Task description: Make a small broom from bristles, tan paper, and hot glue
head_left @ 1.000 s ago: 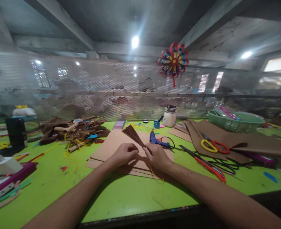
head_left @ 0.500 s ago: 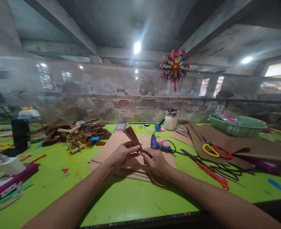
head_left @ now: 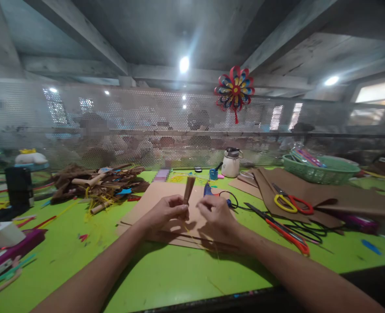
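Observation:
My left hand [head_left: 168, 214] is closed around the lower end of a narrow bundle of folded brown paper [head_left: 189, 190], which stands nearly upright above the fingers. A thin yellow strand [head_left: 188, 228] hangs below it. Just to the right, apart from the bundle, my right hand [head_left: 219, 216] is closed with thumb and fingertips together; what lies in the pinch, if anything, is too small to make out. Under both hands lie brown paper sheets [head_left: 153, 195]. Partly behind my right hand is a blue glue gun [head_left: 207, 189].
Orange-handled shears [head_left: 285, 234] and scissors with yellow and red handles [head_left: 290, 203] lie at right, near a green basket [head_left: 329, 171]. Brown paper scraps [head_left: 104, 184] heap at left. A white jug [head_left: 230, 163] stands behind, before a perforated screen [head_left: 166, 113].
The paper bundle has swung from a leftward lean to nearly upright. My right hand has come off its lower end and moved slightly right. The whole view has shifted a little.

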Tool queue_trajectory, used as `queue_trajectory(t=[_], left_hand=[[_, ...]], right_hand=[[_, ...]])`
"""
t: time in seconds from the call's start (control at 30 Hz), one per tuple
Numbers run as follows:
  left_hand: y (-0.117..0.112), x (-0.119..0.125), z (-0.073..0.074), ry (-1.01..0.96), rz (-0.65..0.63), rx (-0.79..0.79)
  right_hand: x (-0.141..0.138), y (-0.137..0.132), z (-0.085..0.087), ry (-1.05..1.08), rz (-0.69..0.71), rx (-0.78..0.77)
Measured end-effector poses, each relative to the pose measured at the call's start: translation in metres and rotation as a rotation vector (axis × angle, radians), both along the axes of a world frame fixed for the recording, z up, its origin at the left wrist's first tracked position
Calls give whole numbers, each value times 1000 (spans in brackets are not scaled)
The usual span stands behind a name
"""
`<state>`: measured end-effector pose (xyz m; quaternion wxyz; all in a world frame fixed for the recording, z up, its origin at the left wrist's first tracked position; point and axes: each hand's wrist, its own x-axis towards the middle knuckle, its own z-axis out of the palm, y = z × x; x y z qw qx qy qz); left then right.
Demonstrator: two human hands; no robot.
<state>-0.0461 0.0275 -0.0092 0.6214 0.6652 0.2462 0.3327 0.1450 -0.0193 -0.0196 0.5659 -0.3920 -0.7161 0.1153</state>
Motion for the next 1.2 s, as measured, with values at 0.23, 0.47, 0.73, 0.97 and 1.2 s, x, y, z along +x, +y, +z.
queue_trajectory(t=[0.23, 0.47, 0.73, 0.97, 1.2], left_hand=[[-3, 7, -7, 163, 2, 2], [-3, 5, -5, 265, 6, 64], [-10, 4, 2, 231, -190, 2], [-6, 3, -2, 201, -201, -19], [-5, 4, -7, 112, -132, -117]], right_hand=[[53, 22, 33, 265, -30, -60], [71, 26, 28, 76, 724, -663], [79, 23, 32, 45, 855, -657], [69, 20, 28, -57, 706, -647], [71, 24, 31, 206, 367, -509]])
